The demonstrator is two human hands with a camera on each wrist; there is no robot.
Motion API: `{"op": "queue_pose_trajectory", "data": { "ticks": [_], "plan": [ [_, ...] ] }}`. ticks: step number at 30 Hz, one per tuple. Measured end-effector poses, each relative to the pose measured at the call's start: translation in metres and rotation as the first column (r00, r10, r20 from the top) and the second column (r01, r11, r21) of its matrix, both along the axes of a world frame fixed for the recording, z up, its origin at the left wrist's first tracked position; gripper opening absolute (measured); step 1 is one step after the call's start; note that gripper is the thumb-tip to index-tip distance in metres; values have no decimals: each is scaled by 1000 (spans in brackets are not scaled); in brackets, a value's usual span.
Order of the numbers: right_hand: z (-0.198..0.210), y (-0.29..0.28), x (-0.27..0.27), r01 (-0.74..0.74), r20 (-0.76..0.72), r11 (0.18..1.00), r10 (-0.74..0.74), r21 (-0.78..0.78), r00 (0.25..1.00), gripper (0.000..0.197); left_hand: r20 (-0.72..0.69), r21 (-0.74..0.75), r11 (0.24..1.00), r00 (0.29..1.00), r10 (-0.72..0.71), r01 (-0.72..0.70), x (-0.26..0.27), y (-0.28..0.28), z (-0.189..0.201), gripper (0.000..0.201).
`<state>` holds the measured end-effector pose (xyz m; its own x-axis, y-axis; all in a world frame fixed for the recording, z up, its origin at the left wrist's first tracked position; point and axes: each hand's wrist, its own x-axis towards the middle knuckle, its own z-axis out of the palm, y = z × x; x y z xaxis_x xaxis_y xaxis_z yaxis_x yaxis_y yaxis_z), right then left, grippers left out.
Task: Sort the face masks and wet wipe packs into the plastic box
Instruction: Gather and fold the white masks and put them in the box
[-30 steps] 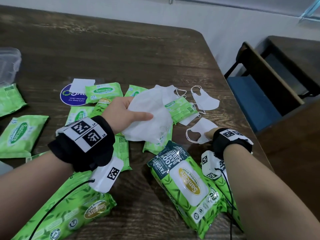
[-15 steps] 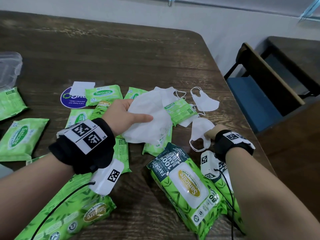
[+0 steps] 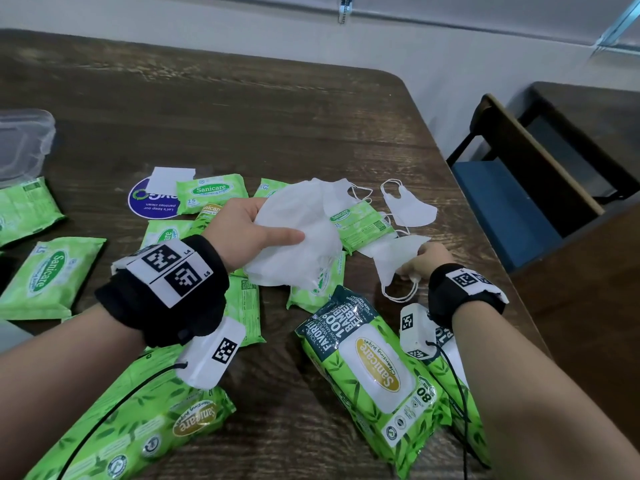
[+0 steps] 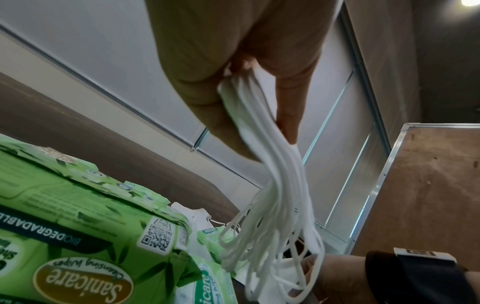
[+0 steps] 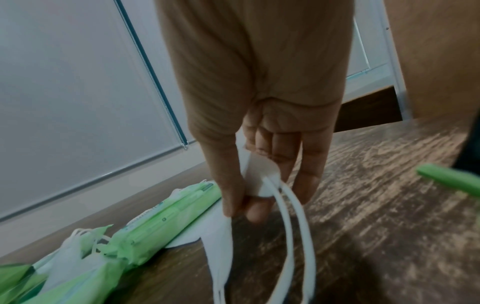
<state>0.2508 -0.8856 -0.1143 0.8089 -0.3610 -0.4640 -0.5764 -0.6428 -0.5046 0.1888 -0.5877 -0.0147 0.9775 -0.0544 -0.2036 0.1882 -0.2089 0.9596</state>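
Note:
My left hand (image 3: 263,223) grips a stack of white face masks (image 3: 294,244) above the table's middle; the left wrist view shows the stack of masks (image 4: 262,131) between thumb and fingers, ear loops hanging. My right hand (image 3: 420,266) pinches one white mask (image 3: 394,261) by its edge, lifted just off the table; the right wrist view has that mask (image 5: 259,181) between thumb and fingertips. Another mask (image 3: 410,209) lies flat further back. Green wet wipe packs lie scattered: a large one (image 3: 370,368) near me, small ones (image 3: 211,192) behind. The clear plastic box (image 3: 24,140) stands at far left.
The table's right edge (image 3: 485,237) runs close to my right hand, with a blue-seated chair (image 3: 512,206) beyond it. A round blue sticker (image 3: 149,206) and a white card (image 3: 169,180) lie among the packs. More large packs (image 3: 138,427) lie under my left forearm.
My right hand has picked the flat mask off the table and drawn it left, toward the stack. My left hand has kept its hold on the stack, almost still.

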Motion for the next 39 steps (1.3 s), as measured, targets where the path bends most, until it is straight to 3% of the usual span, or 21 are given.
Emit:
{"op": "queue_pose_trajectory", "data": {
  "ticks": [2,4,6,10,12,14,18,21,24,28,31,33,35,37,39],
  "plan": [
    [-3,0,-2,16,54,996,-21,92,998,35,11,0,1000,1000,-5,5,-1,0,1,18],
    [-4,1,-4,15,101,991,-28,130,995,30,26,4,1000,1000,-6,6,-3,1,1,18],
    [-3,4,-5,10,120,992,-25,125,992,23,35,10,1000,999,-8,7,-4,3,1,18],
    [5,7,-8,-3,130,996,-9,87,991,38,54,25,999,998,-22,21,-6,5,1,17],
    [10,9,-13,-58,163,995,45,79,986,24,59,24,999,997,-50,49,-6,5,2,18],
    [12,10,-19,-85,230,987,52,136,972,10,52,19,994,993,-107,106,-7,2,6,18],
    [25,11,-31,-159,333,920,34,358,942,31,29,1,950,949,-313,313,-12,-11,15,23],
    [38,15,-36,-299,343,823,137,483,929,35,-8,-66,907,909,-417,416,-17,-22,19,21],
    [49,24,-43,-408,351,713,238,570,906,29,8,-97,929,933,-360,359,-14,-34,14,21],
    [62,46,-47,-520,377,645,360,560,853,26,10,-84,954,958,-288,288,-5,-47,-3,32],
    [63,57,-42,-509,355,609,365,609,861,30,-55,-74,982,983,-177,173,2,-48,-18,27],
    [61,58,-38,-425,278,605,325,673,904,16,-71,-82,992,992,-100,94,5,-44,-23,26],
    [51,52,-29,-312,199,742,240,594,950,20,-73,-76,995,995,-63,58,9,-38,-25,22],
    [31,37,-13,-295,163,938,267,183,950,26,-44,-86,995,997,-59,55,12,-31,-25,35],
    [14,24,-1,-340,64,924,355,-177,933,23,-26,-92,995,999,-34,31,16,-25,-26,58]
  ]
}}
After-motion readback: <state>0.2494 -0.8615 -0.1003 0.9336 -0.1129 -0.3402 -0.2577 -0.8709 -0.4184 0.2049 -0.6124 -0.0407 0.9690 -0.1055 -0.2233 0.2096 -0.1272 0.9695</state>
